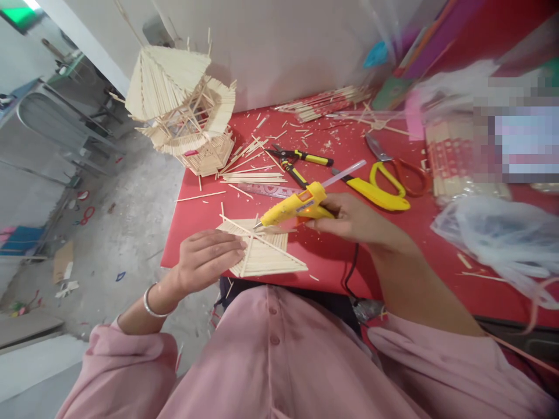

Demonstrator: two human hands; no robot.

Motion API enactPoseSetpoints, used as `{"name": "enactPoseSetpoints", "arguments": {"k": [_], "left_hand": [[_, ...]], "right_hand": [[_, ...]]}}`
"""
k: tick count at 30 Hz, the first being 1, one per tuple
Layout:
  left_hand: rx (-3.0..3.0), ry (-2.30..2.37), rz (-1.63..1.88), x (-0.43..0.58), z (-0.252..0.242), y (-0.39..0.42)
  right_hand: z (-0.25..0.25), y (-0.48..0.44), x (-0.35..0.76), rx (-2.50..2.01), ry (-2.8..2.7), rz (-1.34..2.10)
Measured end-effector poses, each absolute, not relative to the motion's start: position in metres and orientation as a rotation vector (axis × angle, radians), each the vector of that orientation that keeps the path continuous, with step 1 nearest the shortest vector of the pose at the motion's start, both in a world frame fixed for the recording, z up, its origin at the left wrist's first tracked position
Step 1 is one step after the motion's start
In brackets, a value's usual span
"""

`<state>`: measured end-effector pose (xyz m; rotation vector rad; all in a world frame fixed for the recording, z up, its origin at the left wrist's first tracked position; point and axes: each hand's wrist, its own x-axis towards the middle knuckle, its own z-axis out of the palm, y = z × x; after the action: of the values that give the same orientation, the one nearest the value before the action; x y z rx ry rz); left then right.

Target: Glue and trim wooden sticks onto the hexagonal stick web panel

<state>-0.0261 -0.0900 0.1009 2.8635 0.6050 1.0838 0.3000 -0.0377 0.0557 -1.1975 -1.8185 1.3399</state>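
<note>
My right hand (349, 216) is closed around the handle of a yellow hot glue gun (293, 206), with a clear glue stick (346, 173) poking out of its back. The gun's metal nozzle touches or hovers just over a panel of flat wooden sticks (266, 257) at the table's front edge; I cannot tell which. Longer thin sticks cross on top of this panel. My left hand (213, 256) lies flat over the panel's left side, fingers stretched out together, pressing on it. A black cord (351, 269) hangs below the gun.
On the red table (183, 233), a tiered stick model (174, 110) stands at the back left. Loose sticks (255, 176), black-yellow pliers (301, 158), a yellow-handled cutter (378, 195) and scissors (388, 169) lie behind the gun. Plastic bags (493, 238) and bundled sticks (454, 157) sit at right.
</note>
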Motion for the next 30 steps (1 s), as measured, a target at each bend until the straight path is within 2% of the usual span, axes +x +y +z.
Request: {"name": "enactPoseSetpoints", "arguments": {"k": [2,4,8,11,14,18,23,30], "left_hand": [[2.713,0.646,1.204,-0.028,0.096,-0.088],[2.508,0.895,1.309,-0.030,0.092,-0.085],[1.702,1.434,1.362,-0.034,0.083,-0.073],[1.138,1.352,1.184,-0.037,0.071,-0.059],[0.862,1.306,1.042,-0.038,0.054,-0.047],[0.797,1.269,0.939,-0.033,0.032,-0.034],[0.860,1.240,0.832,-0.027,0.010,-0.014],[1.087,1.300,0.848,-0.028,0.001,-0.010]], "right_hand": [[0.056,-0.036,0.299,-1.265,-1.831,1.280],[0.056,-0.036,0.298,-1.372,-1.853,1.183],[0.052,-0.047,0.305,-1.508,-1.833,0.972],[0.053,-0.066,0.320,-1.548,-1.712,0.846],[0.061,-0.091,0.342,-1.788,-1.541,0.806],[0.069,-0.132,0.379,-2.128,-1.388,0.741],[0.049,-0.168,0.401,-2.082,-0.974,0.912],[0.018,-0.148,0.362,-2.218,-1.373,0.972]]}}
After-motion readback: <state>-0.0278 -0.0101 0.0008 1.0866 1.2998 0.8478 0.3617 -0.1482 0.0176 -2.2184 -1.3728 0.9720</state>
